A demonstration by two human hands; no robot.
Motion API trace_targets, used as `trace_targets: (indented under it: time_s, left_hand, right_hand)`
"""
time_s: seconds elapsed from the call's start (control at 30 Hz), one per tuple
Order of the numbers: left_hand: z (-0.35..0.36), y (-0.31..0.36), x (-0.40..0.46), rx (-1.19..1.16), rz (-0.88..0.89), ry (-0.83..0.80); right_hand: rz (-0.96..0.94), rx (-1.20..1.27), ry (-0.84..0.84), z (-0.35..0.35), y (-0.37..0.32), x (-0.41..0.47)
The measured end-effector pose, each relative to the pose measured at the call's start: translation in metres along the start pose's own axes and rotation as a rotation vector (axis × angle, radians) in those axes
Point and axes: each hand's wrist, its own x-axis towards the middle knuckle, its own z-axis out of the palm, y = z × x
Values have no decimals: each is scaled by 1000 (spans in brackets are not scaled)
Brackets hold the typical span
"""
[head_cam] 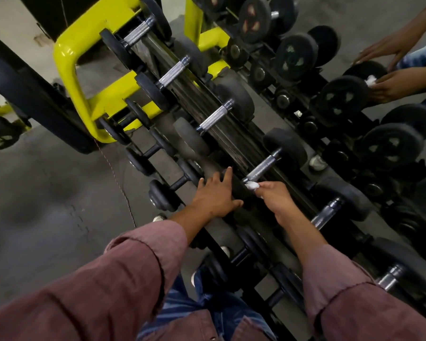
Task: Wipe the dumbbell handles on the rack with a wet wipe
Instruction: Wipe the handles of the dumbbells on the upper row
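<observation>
The right hand [276,198] pinches a white wet wipe [251,185] against the near end of a dumbbell handle [262,169]; the left hand [215,195], fingers flat, rests on that dumbbell's black head [236,190] just beside.

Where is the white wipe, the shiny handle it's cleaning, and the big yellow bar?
wet wipe [252,186], head view, on the white wad.
dumbbell handle [262,169], head view, on the knurled middle.
yellow bar [67,49], head view, on the bent corner.
</observation>
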Motion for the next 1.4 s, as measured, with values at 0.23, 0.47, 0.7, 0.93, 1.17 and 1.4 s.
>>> trace_targets:
  time_s: [0.23,0.47,0.7,0.93,1.17,1.4]
  left_hand:
    - [-37,-20,0,4,60,144]
    - [-85,-46,13,-4,99,260]
    - [-116,-86,34,57,43,256]
    - [-132,-109,64,59,-87,142]
    - [-137,-114,85,50,-129,39]
    - [-135,-103,97,-37,-227,-68]
  right_hand:
    - [-68,131,-53,2,-24,-1]
    - [-134,259,-63,34,-65,-4]
    - [-120,317,33,76,-95,6]
    - [-95,409,127,110,-119,29]
    - [-92,415,166,133,-134,48]
    - [-264,32,336,142,-147,80]
